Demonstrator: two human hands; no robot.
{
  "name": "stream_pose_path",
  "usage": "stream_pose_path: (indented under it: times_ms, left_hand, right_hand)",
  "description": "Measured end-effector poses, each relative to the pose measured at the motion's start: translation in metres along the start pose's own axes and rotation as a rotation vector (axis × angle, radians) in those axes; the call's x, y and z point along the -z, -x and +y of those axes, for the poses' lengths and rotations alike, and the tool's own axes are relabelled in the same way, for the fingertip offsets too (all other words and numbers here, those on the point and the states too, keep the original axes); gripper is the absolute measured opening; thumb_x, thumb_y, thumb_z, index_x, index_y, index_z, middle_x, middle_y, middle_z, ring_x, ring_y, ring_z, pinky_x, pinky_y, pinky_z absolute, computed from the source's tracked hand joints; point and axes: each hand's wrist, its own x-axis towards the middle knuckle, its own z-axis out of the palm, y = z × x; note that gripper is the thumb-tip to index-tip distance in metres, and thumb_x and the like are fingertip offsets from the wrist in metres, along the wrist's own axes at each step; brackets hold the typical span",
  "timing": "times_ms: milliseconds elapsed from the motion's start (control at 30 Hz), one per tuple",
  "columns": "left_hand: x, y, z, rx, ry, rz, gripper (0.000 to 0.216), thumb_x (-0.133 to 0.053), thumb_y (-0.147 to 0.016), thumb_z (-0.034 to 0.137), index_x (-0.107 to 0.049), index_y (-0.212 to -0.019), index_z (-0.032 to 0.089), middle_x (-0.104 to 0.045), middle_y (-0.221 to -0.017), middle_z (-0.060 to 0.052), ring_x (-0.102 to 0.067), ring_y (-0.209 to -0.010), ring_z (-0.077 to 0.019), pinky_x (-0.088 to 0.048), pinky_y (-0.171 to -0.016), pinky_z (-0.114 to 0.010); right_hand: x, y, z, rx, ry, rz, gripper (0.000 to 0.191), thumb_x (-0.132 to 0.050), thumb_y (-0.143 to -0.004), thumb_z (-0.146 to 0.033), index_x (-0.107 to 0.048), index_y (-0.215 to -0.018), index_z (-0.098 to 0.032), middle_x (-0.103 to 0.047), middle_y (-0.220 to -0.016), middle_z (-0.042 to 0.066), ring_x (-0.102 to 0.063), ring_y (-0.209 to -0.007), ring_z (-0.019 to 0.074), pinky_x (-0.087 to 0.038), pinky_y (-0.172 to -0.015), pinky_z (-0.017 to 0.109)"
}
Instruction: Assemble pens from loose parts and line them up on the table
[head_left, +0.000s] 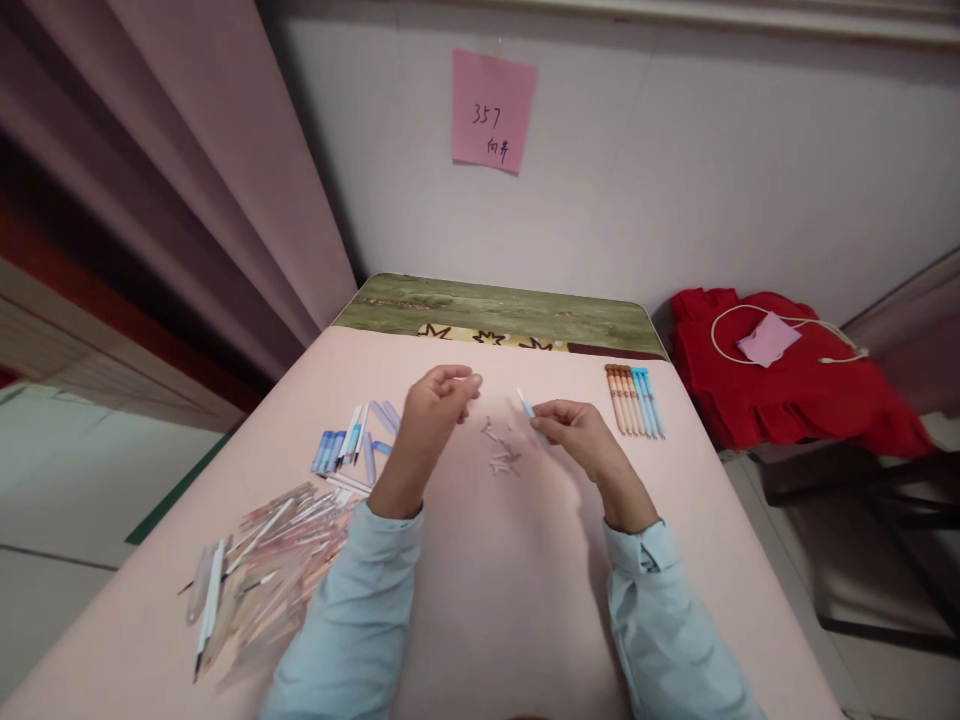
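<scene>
My right hand (574, 430) grips a light blue pen barrel (528, 408) between thumb and fingers, its white end pointing up and to the left. Across from it, my left hand (444, 395) is closed in a pinch. Whatever lies between those fingertips is too small to make out. Below and between the hands, a little pile of small greyish pen parts (504, 462), perhaps springs, is scattered on the pink tabletop (510, 590). Blue pen barrels (328, 452) and white refills (352, 440) lie left of my left wrist.
Clear wrappers mixed with pen parts (277, 550) spread over the table's left side, partly behind my left sleeve. Brown-topped pens (624, 400) and blue-topped pens (649, 402) stand in a row at right. A red cloth (757, 400) bears a white cable beyond the table.
</scene>
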Motion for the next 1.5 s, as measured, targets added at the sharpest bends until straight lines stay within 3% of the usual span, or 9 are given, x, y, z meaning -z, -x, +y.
stream_pose_path:
  times_ms: [67,167,400,700,967,1133,1300,1400,1500]
  left_hand:
    - [0.015,-0.003,0.008,-0.063,-0.044,0.102,0.033,-0.074,-0.071,0.041,-0.067,-0.088,0.013,-0.067,-0.069,-0.002,-0.049,-0.049,-0.0080,-0.039,-0.049,-0.022]
    - [0.040,-0.003,0.022,-0.160,-0.098,0.268,0.024,-0.073,-0.073,0.036,-0.069,-0.082,0.014,-0.066,-0.067,-0.001,-0.048,-0.049,-0.0075,-0.038,-0.048,-0.021]
    - [0.074,0.008,0.047,-0.369,-0.019,0.520,0.012,-0.072,-0.077,0.028,-0.071,-0.081,0.016,-0.066,-0.067,-0.001,-0.048,-0.048,-0.0071,-0.038,-0.047,-0.021]
    - [0.072,0.018,0.057,-0.389,-0.038,0.485,0.015,-0.070,-0.079,0.031,-0.069,-0.083,0.016,-0.066,-0.068,0.000,-0.048,-0.048,-0.0064,-0.040,-0.048,-0.021]
    - [0.071,0.081,0.098,-0.651,-0.169,0.765,0.007,-0.068,-0.084,0.030,-0.070,-0.087,0.024,-0.065,-0.072,0.002,-0.055,-0.059,-0.0107,-0.045,-0.057,-0.028]
    - [0.099,0.106,0.083,-0.509,-0.465,0.689,0.009,-0.072,-0.078,0.031,-0.072,-0.085,0.025,-0.066,-0.075,0.002,-0.057,-0.065,-0.0137,-0.044,-0.061,-0.030]
    - [0.136,0.116,0.063,-0.412,-0.773,0.678,0.014,-0.068,-0.079,0.037,-0.069,-0.078,0.023,-0.064,-0.074,0.000,-0.055,-0.063,-0.0150,-0.042,-0.063,-0.029]
    - [0.156,0.114,0.050,-0.332,-0.955,0.636,0.011,-0.065,-0.078,0.034,-0.068,-0.075,0.023,-0.064,-0.074,-0.001,-0.055,-0.065,-0.0173,-0.040,-0.063,-0.030]
    - [0.167,0.109,0.032,-0.168,-1.133,0.451,0.007,-0.062,-0.075,0.026,-0.068,-0.074,0.023,-0.067,-0.078,-0.003,-0.057,-0.070,-0.0200,-0.038,-0.065,-0.031]
  right_hand:
    - [0.010,-0.003,0.006,0.009,0.230,0.168,0.024,-0.070,-0.072,-0.037,-0.076,-0.085,-0.018,-0.066,-0.064,-0.001,-0.055,-0.060,0.0147,-0.038,-0.058,0.027]
    - [0.019,-0.006,0.008,0.001,0.593,0.355,0.015,-0.067,-0.076,-0.031,-0.075,-0.084,-0.022,-0.070,-0.071,0.000,-0.060,-0.067,0.0176,-0.036,-0.060,0.028]
    - [0.002,-0.003,0.013,-0.016,0.991,0.449,0.022,-0.057,-0.084,-0.024,-0.076,-0.094,-0.025,-0.074,-0.092,0.005,-0.064,-0.081,0.0221,-0.032,-0.061,0.029]
    - [0.002,-0.003,0.018,-0.057,1.050,0.367,0.030,-0.058,-0.086,-0.036,-0.074,-0.109,-0.024,-0.073,-0.100,0.007,-0.066,-0.088,0.0239,-0.040,-0.067,0.030]
    - [0.011,0.002,0.005,-0.003,1.006,0.372,0.032,-0.056,-0.088,-0.045,-0.075,-0.102,-0.024,-0.075,-0.096,0.006,-0.067,-0.089,0.0267,-0.039,-0.065,0.032]
    - [0.012,0.020,-0.027,0.137,0.891,0.455,0.028,-0.060,-0.085,-0.045,-0.076,-0.095,-0.024,-0.076,-0.087,0.005,-0.068,-0.083,0.0257,-0.040,-0.064,0.031]
    - [-0.004,0.053,-0.061,0.419,0.699,0.493,0.031,-0.060,-0.086,-0.048,-0.076,-0.093,-0.023,-0.076,-0.081,0.005,-0.069,-0.077,0.0241,-0.044,-0.069,0.032]
    - [-0.019,0.066,-0.060,0.483,0.589,0.410,0.032,-0.059,-0.087,-0.049,-0.076,-0.090,-0.023,-0.076,-0.082,0.005,-0.069,-0.073,0.0221,-0.045,-0.068,0.030]
    - [-0.029,0.071,-0.037,0.411,0.597,0.226,0.031,-0.059,-0.086,-0.049,-0.076,-0.084,-0.023,-0.072,-0.069,0.002,-0.064,-0.062,0.0192,-0.042,-0.060,0.029]
